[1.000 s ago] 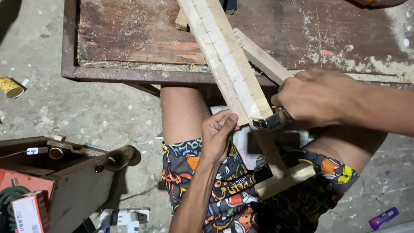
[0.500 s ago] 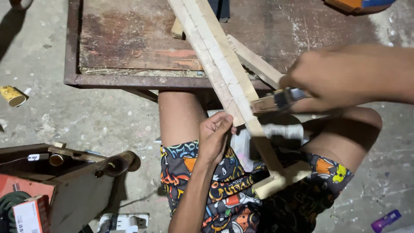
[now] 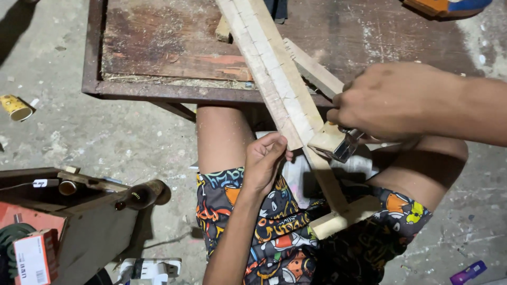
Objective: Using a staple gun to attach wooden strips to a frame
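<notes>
Gripping the hammer, right hand sits above wooden slat's end.

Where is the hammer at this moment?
In the head view the hammer is right of centre, in the right hand, its head against the lower end of the wooden strip, just right of the left hand.

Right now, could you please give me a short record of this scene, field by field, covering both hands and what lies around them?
Left hand: grips the lower edge of the wooden plank, fingers curled.
Right hand: closed on a hammer, its head at the plank's end.
Plank: tilted, running from the workbench down past the knees, with a row of staples or small nails.
Frame piece: pale wood resting on the lap.
Floor, left: wooden box, paper cup.
</notes>
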